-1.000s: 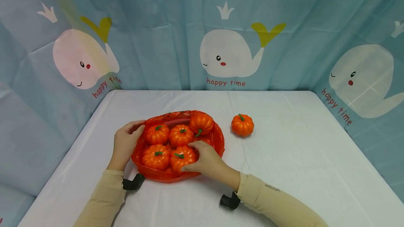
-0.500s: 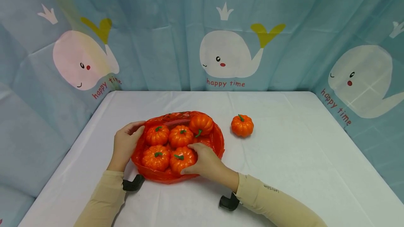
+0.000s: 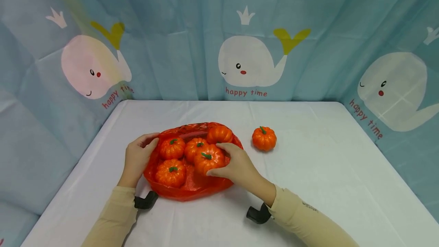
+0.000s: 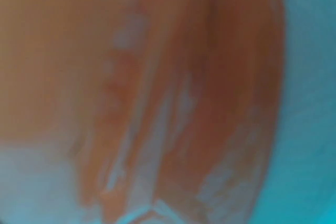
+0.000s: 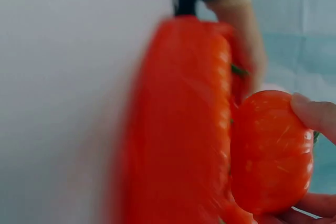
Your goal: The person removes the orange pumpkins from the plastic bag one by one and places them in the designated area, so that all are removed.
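My right hand point(image 3: 240, 166) grips a small orange pumpkin point(image 3: 208, 159) with a green stem, thumb on its near side and fingers on its far side. In the right wrist view this pumpkin point(image 5: 272, 151) is raised beside the red bag's wall point(image 5: 176, 124). The red plastic bag point(image 3: 181, 193) is rolled open like a bowl on the table, and several more pumpkins point(image 3: 170, 173) sit in it. At the bag's left rim, my left hand point(image 3: 137, 158) pinches the plastic between thumb and fingers. The left wrist view is blurred, with reddish plastic point(image 4: 226, 103) close up.
One pumpkin point(image 3: 264, 138) stands alone on the white table point(image 3: 308, 163), right of the bag. Black wrist mounts point(image 3: 258, 214) hang under both forearms. A blue whale-print curtain point(image 3: 192, 64) closes off the back and sides.
My right hand has lifted the front-right pumpkin from its spot in the bag, up and slightly rightward. Red plastic shows where it sat. The left hand stays at the rim.
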{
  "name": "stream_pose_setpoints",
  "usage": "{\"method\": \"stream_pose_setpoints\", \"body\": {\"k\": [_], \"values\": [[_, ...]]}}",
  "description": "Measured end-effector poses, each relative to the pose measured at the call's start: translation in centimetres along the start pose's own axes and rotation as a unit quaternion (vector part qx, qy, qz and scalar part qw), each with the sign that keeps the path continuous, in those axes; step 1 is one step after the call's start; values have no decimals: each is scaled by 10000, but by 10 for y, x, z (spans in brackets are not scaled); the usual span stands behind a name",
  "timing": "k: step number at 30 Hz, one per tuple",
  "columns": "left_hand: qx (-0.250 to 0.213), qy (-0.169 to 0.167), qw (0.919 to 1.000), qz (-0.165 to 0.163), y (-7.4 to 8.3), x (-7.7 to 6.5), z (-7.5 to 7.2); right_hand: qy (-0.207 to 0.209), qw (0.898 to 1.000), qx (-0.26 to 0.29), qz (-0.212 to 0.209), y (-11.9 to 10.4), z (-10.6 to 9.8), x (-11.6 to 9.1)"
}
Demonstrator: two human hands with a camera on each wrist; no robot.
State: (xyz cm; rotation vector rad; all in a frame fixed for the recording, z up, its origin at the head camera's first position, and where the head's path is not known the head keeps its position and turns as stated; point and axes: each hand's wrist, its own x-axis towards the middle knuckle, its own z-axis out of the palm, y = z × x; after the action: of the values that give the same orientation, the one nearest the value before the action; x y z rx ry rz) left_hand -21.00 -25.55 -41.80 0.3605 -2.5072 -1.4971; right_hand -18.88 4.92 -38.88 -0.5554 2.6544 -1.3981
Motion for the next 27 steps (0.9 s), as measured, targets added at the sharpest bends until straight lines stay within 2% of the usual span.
{"method": "stream_pose_setpoints", "body": {"k": [5, 11, 18, 27], "values": [[34, 47, 10000, 52, 1, 1, 0, 461, 9988, 14, 141, 3, -27, 3], [23, 9, 10000, 94, 0, 2, 2, 614, 9975, 110, 334, 14, -56, 1], [57, 18, 10000, 32, 0, 1, 1, 807, 9938, 166, 748, 33, -80, -3], [89, 31, 10000, 13, 0, 1, 0, 1259, 9857, 67, 1121, 51, -114, -3]]}}
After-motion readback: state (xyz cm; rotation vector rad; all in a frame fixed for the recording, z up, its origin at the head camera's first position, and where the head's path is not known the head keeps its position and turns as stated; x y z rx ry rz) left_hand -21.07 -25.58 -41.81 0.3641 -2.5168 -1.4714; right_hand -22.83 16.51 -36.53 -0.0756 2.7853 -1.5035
